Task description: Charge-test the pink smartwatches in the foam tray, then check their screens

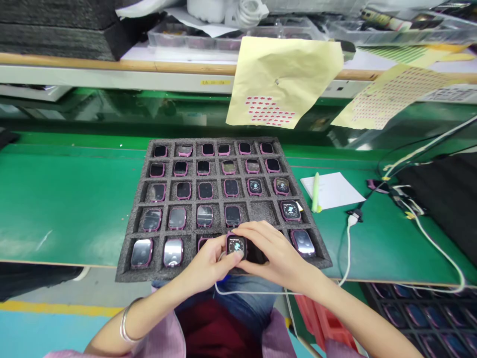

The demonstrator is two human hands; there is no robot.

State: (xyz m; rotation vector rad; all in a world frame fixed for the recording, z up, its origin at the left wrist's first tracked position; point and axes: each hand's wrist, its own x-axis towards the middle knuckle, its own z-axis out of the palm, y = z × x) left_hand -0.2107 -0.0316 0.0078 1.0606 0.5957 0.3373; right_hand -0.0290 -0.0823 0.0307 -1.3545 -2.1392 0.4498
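Both hands close on one pink smartwatch above the near edge of the foam tray: the left hand pinches its side, the right hand cups it. The lit screen seemingly gets checked; setting it down calls for an empty cell.

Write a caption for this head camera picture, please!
Both hands hold a pink watch over a foam tray of watches.
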